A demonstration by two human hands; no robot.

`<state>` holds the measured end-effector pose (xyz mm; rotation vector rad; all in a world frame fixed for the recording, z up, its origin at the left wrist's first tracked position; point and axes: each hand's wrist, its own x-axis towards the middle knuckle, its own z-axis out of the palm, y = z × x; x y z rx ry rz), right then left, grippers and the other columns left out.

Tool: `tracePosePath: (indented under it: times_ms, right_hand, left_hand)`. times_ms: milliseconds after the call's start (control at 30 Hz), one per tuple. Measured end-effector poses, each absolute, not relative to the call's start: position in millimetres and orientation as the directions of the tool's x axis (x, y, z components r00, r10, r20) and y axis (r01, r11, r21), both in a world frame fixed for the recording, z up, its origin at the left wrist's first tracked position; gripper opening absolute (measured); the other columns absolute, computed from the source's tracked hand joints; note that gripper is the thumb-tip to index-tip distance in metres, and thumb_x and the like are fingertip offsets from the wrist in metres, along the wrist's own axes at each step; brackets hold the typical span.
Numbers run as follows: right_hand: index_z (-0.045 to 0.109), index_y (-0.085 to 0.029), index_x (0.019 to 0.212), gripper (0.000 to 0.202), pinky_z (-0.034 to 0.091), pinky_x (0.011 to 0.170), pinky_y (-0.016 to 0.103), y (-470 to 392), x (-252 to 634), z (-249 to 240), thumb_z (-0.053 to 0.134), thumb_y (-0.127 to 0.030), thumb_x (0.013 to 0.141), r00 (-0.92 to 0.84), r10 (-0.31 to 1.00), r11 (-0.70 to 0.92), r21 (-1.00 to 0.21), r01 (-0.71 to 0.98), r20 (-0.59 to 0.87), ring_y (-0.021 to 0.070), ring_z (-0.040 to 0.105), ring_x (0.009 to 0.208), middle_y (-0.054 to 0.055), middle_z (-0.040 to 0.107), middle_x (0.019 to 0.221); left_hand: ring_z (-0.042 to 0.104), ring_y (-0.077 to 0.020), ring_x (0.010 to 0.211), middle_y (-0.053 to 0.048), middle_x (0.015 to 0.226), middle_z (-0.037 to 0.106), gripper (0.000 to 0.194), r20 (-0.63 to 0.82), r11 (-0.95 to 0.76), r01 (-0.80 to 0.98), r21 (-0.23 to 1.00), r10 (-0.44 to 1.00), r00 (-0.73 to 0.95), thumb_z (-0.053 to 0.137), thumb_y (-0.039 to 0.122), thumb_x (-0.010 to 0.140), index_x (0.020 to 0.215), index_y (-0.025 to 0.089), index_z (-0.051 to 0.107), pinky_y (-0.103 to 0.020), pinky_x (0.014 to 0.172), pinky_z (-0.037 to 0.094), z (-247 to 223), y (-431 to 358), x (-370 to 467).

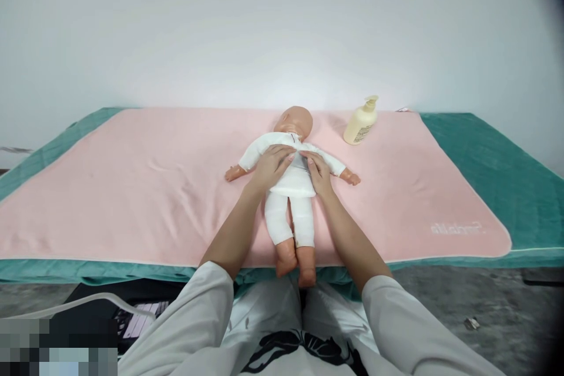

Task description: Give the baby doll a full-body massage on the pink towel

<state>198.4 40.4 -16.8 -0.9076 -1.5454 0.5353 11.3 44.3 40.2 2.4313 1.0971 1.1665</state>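
A doll point(293, 181) dressed in white is being supported on a pink mat point(145, 188), its feet being extended past the near edge. Its torso is being touched by the left hand point(275, 165) and right hand point(318, 171), both being held flat and open, nothing being gripped. A pump bottle point(360, 125) is being supported on the mat, right of the head. Beneath the mat, a teal cover point(497, 170) is being partly exposed.

- A green cover point(497, 170) spreads beneath everything, showing at both ends.
- A pink blanket point(132, 188) lies on it, lightly creased.
- On the blanket lies a white-clothed doll point(291, 183), feet past its front edge.
- A cream pump bottle point(359, 125) stands there too.
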Motion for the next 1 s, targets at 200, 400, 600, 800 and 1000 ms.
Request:
tracePosePath:
  times_ms: [200,400,600,800,1000]
  right_hand:
    - [0.076,-0.023,0.099,0.045,0.051,0.100,0.042,53,199,-14,0.041,-0.051,0.100,0.001,0.792,0.577,-0.748,0.327,0.611,0.0218,0.067,0.103,0.007,0.076,0.103]
    - [0.078,-0.025,0.086,0.051,0.052,0.092,0.041,69,199,-14,0.041,-0.058,0.098,-0.028,0.812,0.548,-0.745,0.380,0.583,0.0221,0.069,0.092,0.005,0.077,0.091]
    - [0.077,-0.025,0.086,0.053,0.051,0.091,0.040,67,199,-10,0.037,-0.056,0.100,-0.050,0.798,0.571,-0.727,0.381,0.600,0.0209,0.068,0.091,0.005,0.077,0.089]
    - [0.076,-0.024,0.096,0.046,0.051,0.098,0.043,62,198,-8,0.040,-0.052,0.101,0.014,0.744,0.626,-0.704,0.336,0.668,0.0221,0.066,0.105,0.007,0.076,0.101]
    - [0.075,-0.024,0.101,0.051,0.048,0.105,0.043,63,198,-7,0.036,-0.057,0.100,-0.042,0.792,0.574,-0.720,0.390,0.609,0.0222,0.063,0.112,0.008,0.074,0.109]
  left_hand:
    - [0.064,-0.0267,0.101,-0.011,0.100,0.073,0.044,0.468,-0.614,0.692,0.380,0.773,0.429,0.037,0.040,0.104,0.097,0.014,0.071,-0.044,0.097,0.047,52,54,20]
    - [0.065,-0.0282,0.099,-0.014,0.101,0.073,0.053,0.279,-0.427,0.856,0.291,0.894,0.351,0.027,0.037,0.105,0.096,0.012,0.072,-0.042,0.091,0.047,68,53,28]
    - [0.066,-0.0292,0.097,-0.013,0.096,0.073,0.055,0.290,-0.421,0.860,0.287,0.894,0.341,0.027,0.041,0.105,0.094,0.014,0.074,-0.041,0.084,0.049,68,57,28]
    - [0.066,-0.0239,0.103,-0.009,0.102,0.075,0.049,0.493,-0.593,0.704,0.392,0.781,0.384,0.030,0.036,0.104,0.097,0.016,0.074,-0.038,0.097,0.048,57,59,16]
    - [0.065,-0.0247,0.111,-0.008,0.111,0.074,0.044,0.549,-0.636,0.670,0.383,0.740,0.389,0.033,0.033,0.103,0.099,0.016,0.074,-0.041,0.103,0.045,51,63,13]
